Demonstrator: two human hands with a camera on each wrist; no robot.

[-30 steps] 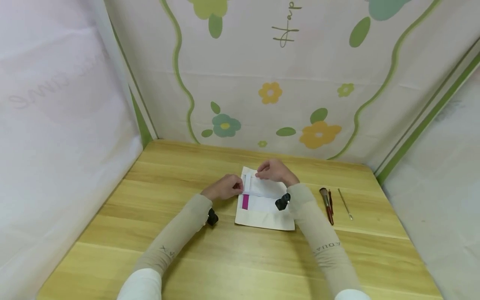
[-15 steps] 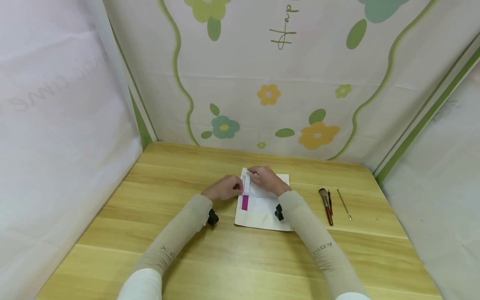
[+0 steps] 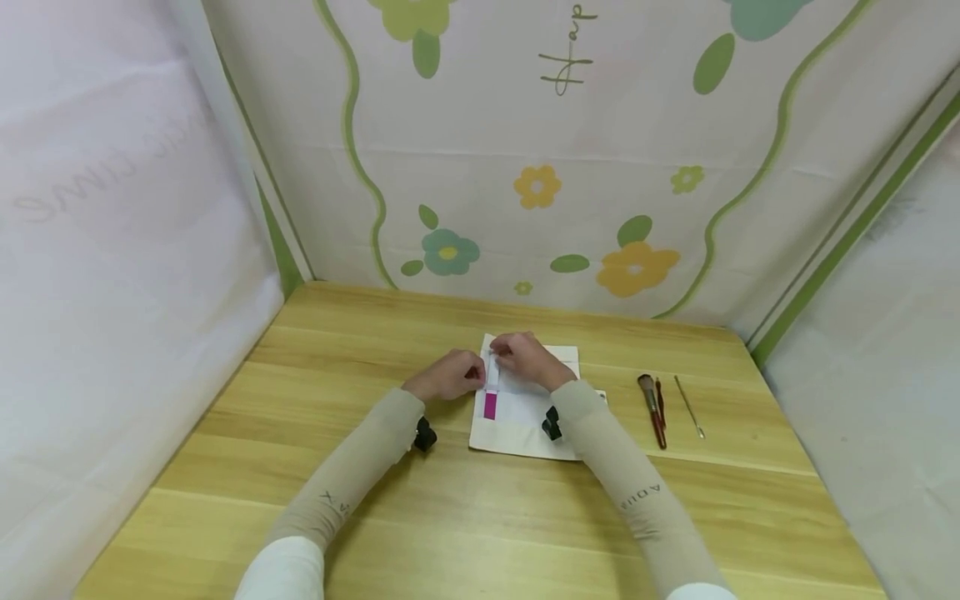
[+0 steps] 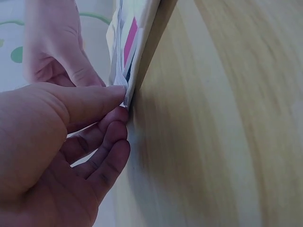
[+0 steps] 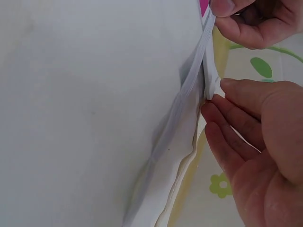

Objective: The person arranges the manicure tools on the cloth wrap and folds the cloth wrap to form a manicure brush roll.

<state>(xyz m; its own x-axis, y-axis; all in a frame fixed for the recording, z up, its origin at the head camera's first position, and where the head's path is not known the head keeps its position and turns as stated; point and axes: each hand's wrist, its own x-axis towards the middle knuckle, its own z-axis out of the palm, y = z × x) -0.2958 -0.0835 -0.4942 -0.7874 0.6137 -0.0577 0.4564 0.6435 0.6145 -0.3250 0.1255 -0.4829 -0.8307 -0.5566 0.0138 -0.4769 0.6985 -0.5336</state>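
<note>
A flat white cloth piece point(image 3: 525, 446), layered at its edge, lies on the table in front of me. Near its left side run an upright white strip point(image 3: 492, 371) and, below that, a magenta strip point(image 3: 490, 406). My left hand point(image 3: 453, 375) pinches a white band point(image 5: 191, 80) at the cloth's left edge between thumb and forefinger. At the strip's upper end is my right hand point(image 3: 528, 358). Its thumb and fingertips hold the strip's end point(image 5: 210, 90), as the right wrist view shows. The right hand and sleeve cover part of the cloth.
To the right lie a soft brush point(image 3: 652, 411) with a red handle, a thin dark red tool point(image 3: 661, 406) and a slender metal stick point(image 3: 690, 407). The wooden table point(image 3: 420, 517) meets a flower-printed curtain point(image 3: 465, 192) at the back, with pale curtains at both sides.
My right hand has come left and slightly down, from the cloth's upper middle to the white strip's upper end. The left hand keeps its pinch at the left edge.
</note>
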